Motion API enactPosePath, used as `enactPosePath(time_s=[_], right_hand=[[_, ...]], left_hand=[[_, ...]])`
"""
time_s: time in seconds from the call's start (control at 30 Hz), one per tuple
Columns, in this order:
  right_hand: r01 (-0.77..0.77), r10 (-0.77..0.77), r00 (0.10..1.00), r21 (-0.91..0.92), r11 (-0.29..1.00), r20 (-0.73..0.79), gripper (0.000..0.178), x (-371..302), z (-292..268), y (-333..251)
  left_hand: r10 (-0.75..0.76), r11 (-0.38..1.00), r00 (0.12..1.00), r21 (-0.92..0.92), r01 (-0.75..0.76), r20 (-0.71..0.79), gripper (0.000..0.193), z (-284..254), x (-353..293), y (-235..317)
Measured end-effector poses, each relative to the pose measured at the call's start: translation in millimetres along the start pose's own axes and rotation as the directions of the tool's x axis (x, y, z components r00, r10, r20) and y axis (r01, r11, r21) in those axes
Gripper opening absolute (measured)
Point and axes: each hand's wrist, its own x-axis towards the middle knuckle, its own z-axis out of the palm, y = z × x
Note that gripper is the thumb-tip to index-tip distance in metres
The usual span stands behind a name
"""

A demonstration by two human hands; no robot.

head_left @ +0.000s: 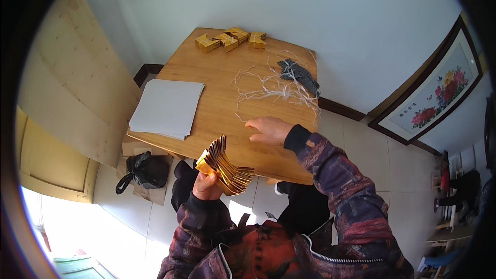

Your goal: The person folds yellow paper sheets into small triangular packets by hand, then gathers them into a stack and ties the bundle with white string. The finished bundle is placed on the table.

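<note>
Left hand (pixel 206 186) clamped on folded gold papers (pixel 224 171), probably light, easily creased, best pinched at gathered side; right hand (pixel 271 130) empty, fingers apart

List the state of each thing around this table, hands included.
Left hand: closed around gold folded papers
Gold folded papers: held, fanned out
Right hand: open, seemingly empty
White strings: loose, tangled
Gray cloth: partly under strings
Gold bundles: tied
White sheets: stacked flat
Black bag: bulging
</note>
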Motion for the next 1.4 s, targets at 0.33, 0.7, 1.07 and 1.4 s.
enactPosePath(time_s=[0.33, 0.7, 1.07, 1.4], right_hand=[[-0.269, 0.461, 0.699, 0.396, 0.878, -0.547, 0.014, -35.0, 3.3, 103.7], [-0.58, 0.579, 0.56, 0.219, 0.785, -0.593, 0.009, -15.0, -6.3, 154.5], [-0.278, 0.617, 0.589, 0.587, 0.761, -0.522, 0.012, -42.2, 0.6, 163.4], [-0.141, 0.699, 0.55, 0.775, 0.617, -0.456, 0.011, -153.3, 6.7, 152.0]], left_hand=[[-0.069, 0.998, 0.997, -0.01, 0.069, 0.018, 0.063, -6.5, 48.6, -5.4], [-0.182, 0.982, 0.98, -0.034, 0.185, 0.08, 0.053, 12.4, 211.4, -51.3], [-0.28, 0.958, 0.956, -0.081, 0.274, -0.088, 0.03, -22.8, 302.2, -112.6], [-0.24, 0.971, 0.965, -0.037, 0.238, -0.104, 0.03, -26.4, 304.5, -115.7]])
